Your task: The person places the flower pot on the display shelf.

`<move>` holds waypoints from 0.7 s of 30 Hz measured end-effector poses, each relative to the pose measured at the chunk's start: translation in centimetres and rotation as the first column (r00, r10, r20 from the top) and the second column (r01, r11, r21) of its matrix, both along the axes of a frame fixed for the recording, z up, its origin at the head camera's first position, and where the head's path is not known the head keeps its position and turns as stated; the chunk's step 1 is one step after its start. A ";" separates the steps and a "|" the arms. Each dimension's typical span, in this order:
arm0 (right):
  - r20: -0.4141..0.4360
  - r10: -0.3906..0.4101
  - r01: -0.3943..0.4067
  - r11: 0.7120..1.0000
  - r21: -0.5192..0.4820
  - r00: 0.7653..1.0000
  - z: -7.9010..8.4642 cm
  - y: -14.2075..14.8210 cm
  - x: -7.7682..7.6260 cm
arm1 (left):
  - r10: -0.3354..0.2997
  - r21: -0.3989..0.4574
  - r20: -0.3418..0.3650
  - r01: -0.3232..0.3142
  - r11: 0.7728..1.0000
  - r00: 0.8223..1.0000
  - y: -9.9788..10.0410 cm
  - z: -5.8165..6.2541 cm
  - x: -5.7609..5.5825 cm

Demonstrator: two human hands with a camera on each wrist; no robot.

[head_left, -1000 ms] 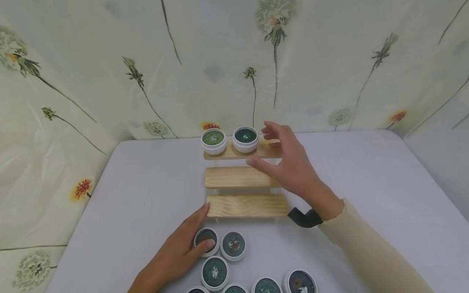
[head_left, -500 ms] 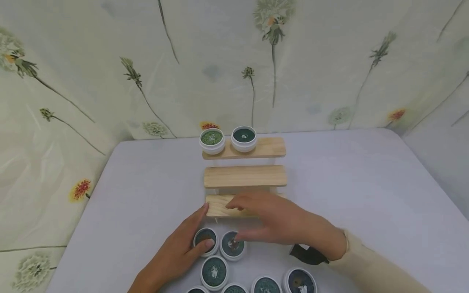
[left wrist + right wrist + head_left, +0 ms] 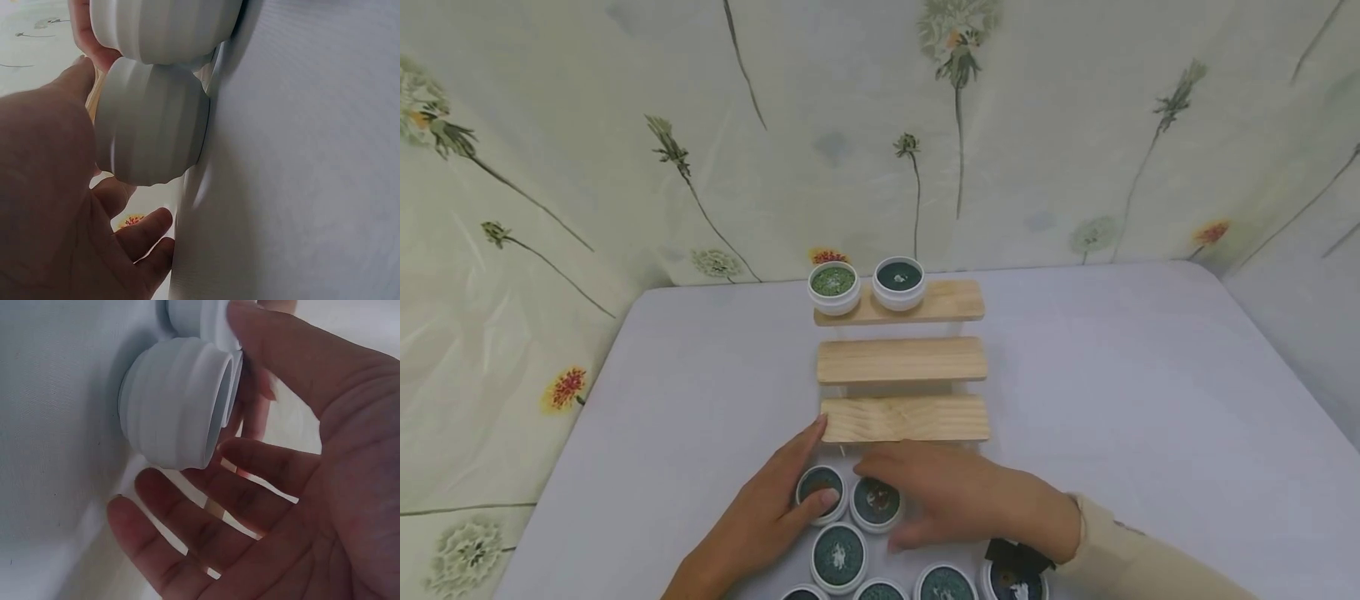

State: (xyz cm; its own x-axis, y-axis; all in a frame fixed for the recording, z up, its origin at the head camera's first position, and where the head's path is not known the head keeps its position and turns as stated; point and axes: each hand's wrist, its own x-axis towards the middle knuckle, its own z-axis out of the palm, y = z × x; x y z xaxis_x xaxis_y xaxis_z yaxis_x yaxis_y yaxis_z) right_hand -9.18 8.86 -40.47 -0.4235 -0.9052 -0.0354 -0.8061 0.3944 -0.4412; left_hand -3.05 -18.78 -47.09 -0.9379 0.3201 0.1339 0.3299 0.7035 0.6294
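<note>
My right hand [image 3: 958, 493] reaches around a small white pot with dark green and brown filling [image 3: 877, 507], fingers behind it and thumb in front. In the right wrist view, those fingers [image 3: 178, 515] are spread near a ribbed white pot [image 3: 172, 403], with gaps showing. My left hand [image 3: 756, 525] lies beside a neighbouring pot [image 3: 817, 481], its thumb over the rim. One left fingertip touches the left end of the lowest wooden step [image 3: 906, 419]. Up close, the left wrist view has a ribbed pot [image 3: 150, 122] beside the palm.
Two filled pots, one light green [image 3: 834, 290] and one dark green [image 3: 898, 285], stand on the top step [image 3: 955, 300] of the three-step stand. Below it comes the middle step [image 3: 902, 361]. More pots [image 3: 839, 558] stand along the front of the white-covered table [image 3: 1112, 375].
My right hand has come down from beside the top step, past the lower steps, to a pot in front. The left hand has stayed put.
</note>
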 end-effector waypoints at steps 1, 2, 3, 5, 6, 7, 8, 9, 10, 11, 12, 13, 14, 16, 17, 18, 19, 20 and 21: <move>-0.011 0.006 -0.006 1.000 0.012 1.000 -0.1 0.0 0.0 | 0.001 0.000 0.001 -0.001 1.000 1.000 0.0 0.0 0.0; -0.017 0.011 -0.010 1.000 0.020 1.000 -0.1 -0.1 0.0 | 0.003 -0.001 0.001 -0.003 1.000 1.000 0.0 0.0 0.0; -0.021 0.013 -0.012 1.000 0.029 1.000 -0.2 -0.1 0.0 | 0.003 -0.001 0.004 -0.003 1.000 1.000 0.0 0.1 0.0; -0.023 0.016 -0.015 0.999 0.045 1.000 -0.2 -0.2 0.0 | 0.007 0.001 0.014 -0.007 1.000 1.000 0.0 0.1 0.1; -0.025 0.015 -0.014 0.998 0.054 1.000 -0.2 -0.2 0.0 | 0.007 0.003 0.018 -0.007 1.000 1.000 0.0 0.1 0.1; -0.024 0.015 -0.014 0.998 0.059 1.000 -0.2 -0.2 0.0 | 0.008 0.004 0.022 -0.008 1.000 1.000 0.0 0.2 0.1; -0.025 0.015 -0.014 0.998 0.059 1.000 -0.2 -0.3 0.0 | 0.009 0.003 0.026 -0.009 1.000 1.000 0.0 0.1 0.1; -0.030 0.015 -0.013 0.998 0.060 0.999 -0.2 -0.3 0.0 | 0.009 0.003 0.030 -0.009 1.000 1.000 0.0 0.1 0.1; -0.035 0.014 -0.012 0.998 0.057 0.999 -0.2 -0.3 0.0 | 0.010 0.003 0.033 -0.010 1.000 0.999 0.0 0.1 0.1; -0.040 0.013 -0.010 0.998 0.054 0.999 -0.1 -0.4 0.0 | 0.010 0.004 0.036 -0.010 1.000 0.999 0.0 0.1 0.1; -0.046 0.011 -0.009 0.999 0.051 0.999 -0.1 -0.4 0.0 | 0.010 0.004 0.038 -0.010 1.000 0.999 0.0 0.1 0.1; -0.051 0.010 -0.008 0.999 0.048 0.999 -0.1 -0.4 0.0 | 0.009 0.004 0.038 -0.009 1.000 0.999 0.0 0.1 0.1; -0.056 0.009 -0.006 0.999 0.047 0.998 -0.1 -0.4 0.0 | 0.008 0.004 0.038 -0.009 1.000 0.999 0.0 0.1 0.0; -0.064 0.008 -0.004 0.999 0.049 0.998 -0.1 -0.4 0.0 | 0.006 0.005 0.036 -0.006 1.000 0.999 0.0 0.1 0.0; -0.069 0.008 -0.005 0.999 0.052 0.998 -0.1 -0.4 0.0 | 0.005 0.006 0.033 -0.005 1.000 0.999 0.0 0.1 0.0; -0.075 0.009 -0.005 0.999 0.053 0.997 -0.1 -0.4 0.0 | 0.004 0.006 0.029 -0.004 1.000 1.000 0.0 0.1 0.0; -0.080 0.011 -0.006 0.999 0.054 0.997 -0.1 -0.4 0.0 | 0.003 0.006 0.026 -0.003 1.000 1.000 0.0 0.1 -0.1; -0.087 0.013 -0.009 0.998 0.054 0.996 -0.2 -0.4 -0.1 | 0.004 0.005 0.024 -0.004 1.000 1.000 0.0 0.1 -0.1; -0.094 0.016 -0.011 0.998 0.054 0.995 -0.2 -0.4 -0.1 | 0.004 0.005 0.023 -0.004 1.000 1.000 0.0 0.0 -0.1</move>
